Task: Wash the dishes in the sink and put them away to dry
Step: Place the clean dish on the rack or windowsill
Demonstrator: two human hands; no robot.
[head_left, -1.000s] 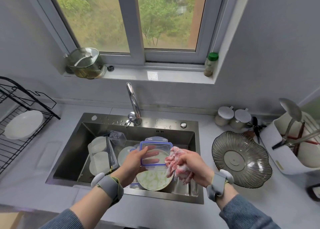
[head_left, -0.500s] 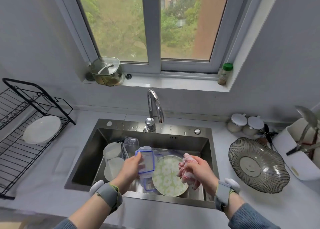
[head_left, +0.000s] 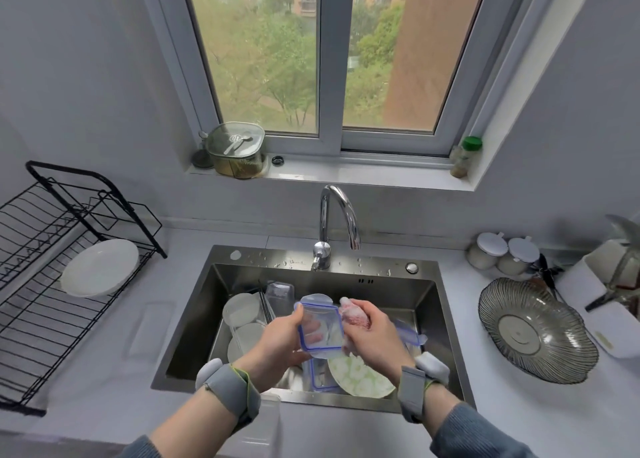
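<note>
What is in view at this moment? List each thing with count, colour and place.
container lid: 1, clear with blue rim, held over the sink
cloth: 1, pink, against the lid
sink: 1, steel, centre
patterned plate: 1, green-white, in sink
white dishes: several, sink's left
tap: 1, chrome, behind sink
drying rack: 1, black, left counter
white plate: 1, in rack
glass dish: 1, smoky, right counter
lidded jars: 2, white, right
left hand: holds lid
right hand: grips cloth

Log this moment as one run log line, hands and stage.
stage: scrubbing | left hand: holds blue-rimmed lid over sink | right hand: grips pink cloth against lid | rack: one white bowl
</note>
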